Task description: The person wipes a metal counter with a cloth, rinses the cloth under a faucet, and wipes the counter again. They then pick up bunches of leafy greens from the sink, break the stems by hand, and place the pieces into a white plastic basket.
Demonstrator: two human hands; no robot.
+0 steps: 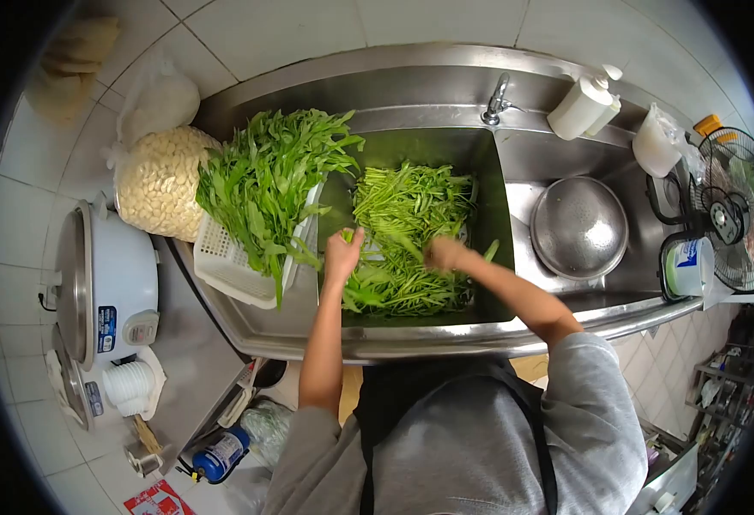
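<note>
Cut green stems [411, 202] fill much of the left sink basin [494, 296]. Over the near left of this pile, my left hand [342, 253] is closed, thumb up, around leafy green stems. My right hand [447, 255] is a motion-blurred fist over the right of the pile. A smeared green stalk runs to its fingers, so it appears to grip greens too. Long leafy greens [265, 180] are heaped in a white plastic basket [231, 270] on the left edge of the sink, some leaves hanging over its side.
A metal bowl [580, 227] lies upside down in the right basin. Behind stand a faucet [499, 101] and a white pump bottle [581, 105]. To the left are a bag of pale cloves or beans [164, 182] and a large cooker [124, 275]; a fan [731, 206] stands right.
</note>
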